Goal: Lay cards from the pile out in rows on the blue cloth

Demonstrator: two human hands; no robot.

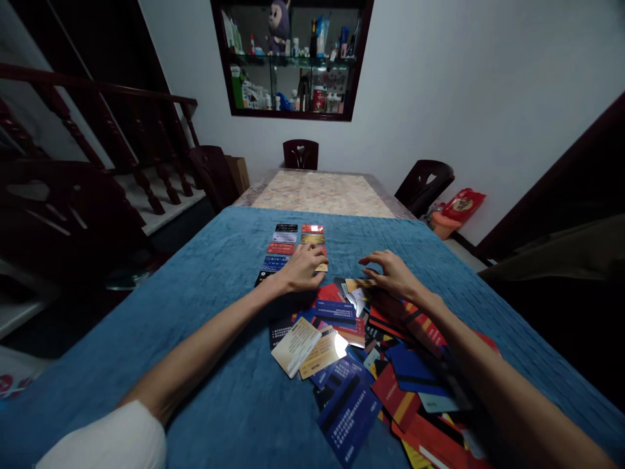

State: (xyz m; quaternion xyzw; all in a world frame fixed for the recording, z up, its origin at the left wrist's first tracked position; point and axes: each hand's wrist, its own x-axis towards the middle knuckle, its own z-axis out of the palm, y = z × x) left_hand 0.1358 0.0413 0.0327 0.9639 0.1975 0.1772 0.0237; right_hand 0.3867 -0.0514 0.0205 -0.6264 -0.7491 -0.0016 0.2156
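My left hand (305,268) is over the lower end of the right-hand column of bank-style cards, its fingers bent around a yellowish card (322,267) that mostly hides beneath it. Parallel to this runs a left-hand column, with a red card (281,249) and a blue card (276,263) among several others. My right hand (388,273) hovers just above the far edge of a loose card pile, thumb and fingers apart with nothing between them. In that pile lie a cream card (295,346), a gold card (325,355) and a large blue card (350,413), overlapping at odd angles.
A blue cloth (205,299) covers the near part of the table; the far part has a patterned beige top (322,192). Dark wooden chairs (301,154) stand around it. Beyond are a wall cabinet (293,60), a stair railing (97,85) and a red bag (463,204).
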